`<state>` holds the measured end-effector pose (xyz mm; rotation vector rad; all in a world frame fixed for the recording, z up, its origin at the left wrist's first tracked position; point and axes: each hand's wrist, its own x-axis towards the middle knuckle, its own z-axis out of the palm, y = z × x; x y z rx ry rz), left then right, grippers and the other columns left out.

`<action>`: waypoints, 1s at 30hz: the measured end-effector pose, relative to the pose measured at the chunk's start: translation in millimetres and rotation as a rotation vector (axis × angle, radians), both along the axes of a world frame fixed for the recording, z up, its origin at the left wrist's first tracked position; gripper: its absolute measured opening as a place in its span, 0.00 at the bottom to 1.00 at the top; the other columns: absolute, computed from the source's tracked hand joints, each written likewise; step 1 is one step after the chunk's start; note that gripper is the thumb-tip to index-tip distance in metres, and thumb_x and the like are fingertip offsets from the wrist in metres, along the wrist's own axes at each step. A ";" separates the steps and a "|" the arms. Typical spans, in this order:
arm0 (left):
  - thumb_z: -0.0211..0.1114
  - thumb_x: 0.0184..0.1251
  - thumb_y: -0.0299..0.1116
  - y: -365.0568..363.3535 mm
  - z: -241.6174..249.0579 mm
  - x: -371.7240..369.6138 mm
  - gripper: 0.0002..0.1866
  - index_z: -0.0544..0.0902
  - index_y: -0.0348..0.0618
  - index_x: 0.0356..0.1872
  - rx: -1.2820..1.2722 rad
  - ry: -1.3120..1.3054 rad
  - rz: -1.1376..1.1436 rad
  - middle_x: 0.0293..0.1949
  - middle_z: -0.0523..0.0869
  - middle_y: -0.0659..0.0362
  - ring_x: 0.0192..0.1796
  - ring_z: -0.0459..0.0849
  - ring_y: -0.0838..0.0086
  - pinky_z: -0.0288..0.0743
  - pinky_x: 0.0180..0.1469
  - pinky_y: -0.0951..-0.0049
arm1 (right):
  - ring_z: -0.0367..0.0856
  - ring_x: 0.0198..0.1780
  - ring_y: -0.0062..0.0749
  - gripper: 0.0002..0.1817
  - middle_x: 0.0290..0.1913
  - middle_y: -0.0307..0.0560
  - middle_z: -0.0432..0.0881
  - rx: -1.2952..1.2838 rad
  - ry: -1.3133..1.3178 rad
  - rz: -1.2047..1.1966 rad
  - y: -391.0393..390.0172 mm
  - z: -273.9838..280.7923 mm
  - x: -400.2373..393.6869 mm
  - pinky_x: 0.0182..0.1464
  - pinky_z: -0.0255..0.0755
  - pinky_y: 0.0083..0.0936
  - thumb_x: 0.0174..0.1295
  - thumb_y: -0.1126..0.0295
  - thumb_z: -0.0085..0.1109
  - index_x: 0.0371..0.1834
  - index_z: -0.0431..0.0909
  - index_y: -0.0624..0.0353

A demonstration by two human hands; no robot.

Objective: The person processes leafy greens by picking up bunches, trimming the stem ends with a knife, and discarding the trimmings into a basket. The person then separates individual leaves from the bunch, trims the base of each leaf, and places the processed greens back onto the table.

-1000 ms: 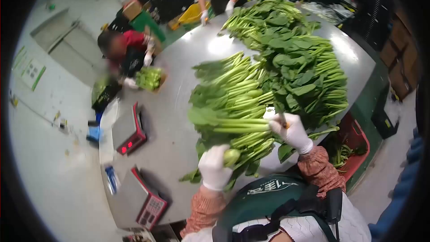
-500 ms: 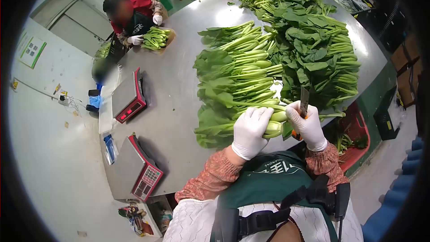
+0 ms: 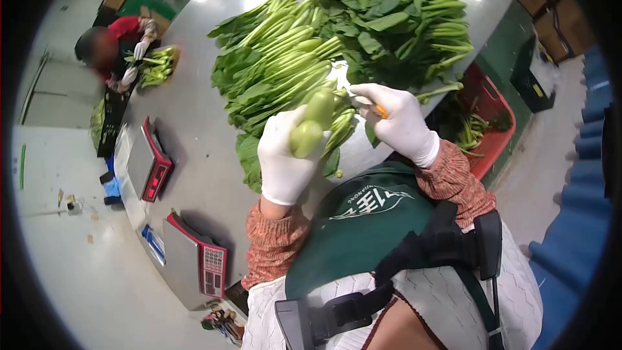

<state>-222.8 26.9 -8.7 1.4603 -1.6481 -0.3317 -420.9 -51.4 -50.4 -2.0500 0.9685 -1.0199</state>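
Observation:
In the head view, my left hand [image 3: 285, 155], in a white glove, is closed round thick pale-green leafy-green stalks [image 3: 319, 109], their blunt bases raised toward the camera. To its right, my gloved right hand [image 3: 402, 120] is wrapped round a knife [image 3: 381, 111]. The knife's orange handle shows between the fingers; its blade is hard to make out. Beyond my left hand lies a row of leafy greens [image 3: 278, 58], stalks pointing right and leaves left. A larger heap of greens [image 3: 389, 23] covers the table further back.
Two red-edged scales [image 3: 146, 162] [image 3: 197, 256] stand on the metal table [image 3: 201, 142] at left. A co-worker [image 3: 120, 52] in gloves handles greens [image 3: 157, 68] at the far left edge. A red basket [image 3: 502, 116] with trimmings stands below the table's right edge.
My left hand has lifted the stalks off the row and turned their bases up. My right hand has drawn away with the knife. The camera view has tilted and shifted.

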 end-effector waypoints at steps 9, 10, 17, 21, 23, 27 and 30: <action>0.75 0.50 0.21 1.7 4.3 -8.0 0.22 0.84 0.38 0.50 0.069 -0.040 -0.112 0.44 0.85 0.53 0.46 0.83 0.63 0.76 0.52 0.67 | 0.85 0.36 0.52 0.22 0.38 0.55 0.85 -0.066 0.124 -0.085 6.2 9.7 -10.5 0.37 0.78 0.33 0.53 0.81 0.60 0.54 0.81 0.55; 0.75 0.50 0.21 1.6 4.5 -6.5 0.22 0.84 0.37 0.49 0.064 -0.039 -0.127 0.43 0.85 0.53 0.45 0.83 0.63 0.76 0.52 0.67 | 0.85 0.36 0.52 0.21 0.37 0.56 0.85 -0.021 0.133 -0.074 6.2 11.1 -12.7 0.37 0.78 0.34 0.55 0.80 0.59 0.53 0.81 0.55; 0.73 0.50 0.19 -3.8 4.0 -12.1 0.20 0.85 0.38 0.47 0.040 0.032 -0.174 0.42 0.85 0.55 0.44 0.83 0.67 0.76 0.51 0.69 | 0.82 0.29 0.20 0.10 0.26 0.37 0.84 0.656 -0.231 0.018 -2.3 -30.2 -28.6 0.33 0.74 0.22 0.71 0.72 0.55 0.49 0.83 0.61; 0.74 0.48 0.19 -6.5 5.1 -18.0 0.21 0.84 0.38 0.47 0.095 0.053 -0.183 0.42 0.85 0.54 0.44 0.83 0.66 0.75 0.51 0.70 | 0.72 0.32 0.11 0.19 0.30 0.33 0.80 0.506 -0.323 0.253 4.0 14.9 -29.1 0.35 0.69 0.15 0.68 0.68 0.65 0.60 0.79 0.61; 0.74 0.47 0.19 -8.5 3.2 -18.9 0.21 0.84 0.37 0.47 0.114 0.038 -0.188 0.43 0.85 0.54 0.44 0.83 0.66 0.75 0.51 0.70 | 0.76 0.34 0.18 0.20 0.34 0.38 0.82 0.029 -0.313 0.213 5.4 15.2 -16.4 0.38 0.73 0.20 0.65 0.70 0.67 0.58 0.79 0.62; 0.70 0.54 0.22 -16.4 11.3 11.0 0.17 0.84 0.39 0.47 -0.277 -0.482 0.062 0.45 0.85 0.53 0.44 0.84 0.62 0.78 0.49 0.67 | 0.82 0.36 0.24 0.08 0.36 0.46 0.85 0.087 -0.172 0.155 5.9 27.4 -33.9 0.40 0.75 0.21 0.64 0.76 0.64 0.46 0.82 0.65; 0.67 0.64 0.25 -1.0 25.7 83.3 0.16 0.82 0.41 0.54 -0.192 0.384 0.336 0.51 0.85 0.55 0.47 0.84 0.62 0.77 0.55 0.62 | 0.83 0.37 0.25 0.07 0.36 0.46 0.86 -0.021 0.057 -0.187 -3.5 40.1 -75.0 0.41 0.76 0.22 0.66 0.76 0.62 0.44 0.82 0.66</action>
